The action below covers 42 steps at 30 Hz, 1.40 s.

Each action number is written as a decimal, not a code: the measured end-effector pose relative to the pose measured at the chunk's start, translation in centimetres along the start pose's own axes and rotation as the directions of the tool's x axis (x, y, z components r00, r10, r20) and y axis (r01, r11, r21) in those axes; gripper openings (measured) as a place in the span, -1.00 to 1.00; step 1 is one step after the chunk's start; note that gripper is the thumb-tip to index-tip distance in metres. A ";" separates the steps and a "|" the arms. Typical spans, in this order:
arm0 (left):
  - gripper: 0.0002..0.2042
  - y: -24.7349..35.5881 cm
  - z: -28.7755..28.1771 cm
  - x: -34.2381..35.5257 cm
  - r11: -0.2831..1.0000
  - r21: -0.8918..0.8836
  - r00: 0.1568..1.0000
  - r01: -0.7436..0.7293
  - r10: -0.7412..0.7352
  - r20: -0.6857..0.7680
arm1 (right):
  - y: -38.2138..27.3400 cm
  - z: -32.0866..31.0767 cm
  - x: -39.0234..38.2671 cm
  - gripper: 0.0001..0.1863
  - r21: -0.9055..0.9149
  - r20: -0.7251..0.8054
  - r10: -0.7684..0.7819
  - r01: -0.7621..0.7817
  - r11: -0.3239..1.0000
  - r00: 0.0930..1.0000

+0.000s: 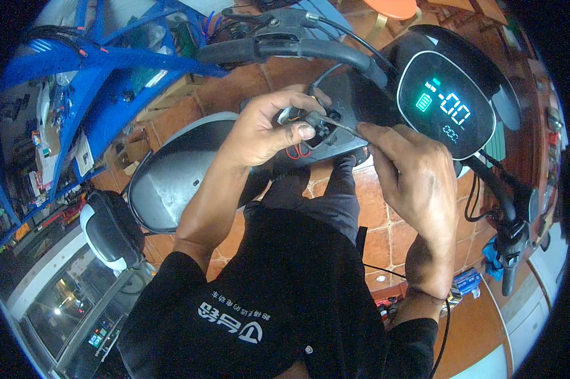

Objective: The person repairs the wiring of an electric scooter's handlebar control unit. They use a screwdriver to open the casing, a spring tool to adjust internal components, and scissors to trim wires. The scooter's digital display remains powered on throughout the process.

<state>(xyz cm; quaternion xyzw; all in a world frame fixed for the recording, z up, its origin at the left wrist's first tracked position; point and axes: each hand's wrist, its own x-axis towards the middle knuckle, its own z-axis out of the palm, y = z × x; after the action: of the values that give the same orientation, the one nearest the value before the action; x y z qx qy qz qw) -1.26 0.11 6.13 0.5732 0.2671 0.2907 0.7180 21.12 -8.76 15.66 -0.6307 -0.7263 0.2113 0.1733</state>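
Note:
My left hand (254,129) is closed, its thumb and fingers pinching a small dark rounded part (313,118) whose exact kind I cannot make out. From the right, my right hand (418,174) grips a thin metal rod-like tool (343,127) between thumb and fingers. The tool's far end reaches the dark part, seemingly touching it. Both hands are above the grey-black inner panel (345,142) of an electric scooter, near a dark opening there. Red wires (297,151) hang below my left thumb.
The scooter's lit display (446,104) stands to the right, with handlebar grips (285,48) at the top and a grip (508,265) at lower right. The black seat (184,174) lies left. Blue shelving (95,82) holds assorted parts. A blue box (467,283) sits at lower right.

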 end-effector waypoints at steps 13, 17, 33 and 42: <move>-0.61 -0.2 0.0 0.0 0.999 -0.050 1.000 0.017 -0.017 -0.007 | -0.5 -1.8 0.9 -0.79 -0.035 0.102 0.004 0.000 0.999 0.995; -0.60 0.0 0.2 0.1 0.999 -0.036 1.000 0.008 -0.009 -0.025 | -0.9 -1.8 0.9 -0.77 -0.041 0.112 0.041 -0.036 0.998 0.993; -0.62 0.0 0.0 0.3 0.998 0.055 0.999 -0.030 0.031 -0.010 | 0.7 1.6 -0.2 -0.75 0.266 0.011 0.048 -0.050 0.963 0.999; -0.68 -0.9 0.0 0.1 0.991 -0.124 0.999 -0.043 0.043 0.001 | 1.5 2.4 0.1 -0.76 0.453 0.071 0.056 -0.082 0.888 0.996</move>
<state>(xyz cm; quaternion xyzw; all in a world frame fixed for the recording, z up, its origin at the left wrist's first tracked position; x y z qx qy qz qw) -1.09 0.01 5.20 0.5336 0.2346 0.3210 0.7464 21.15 -8.66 12.86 -0.5917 -0.6383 0.3991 0.2883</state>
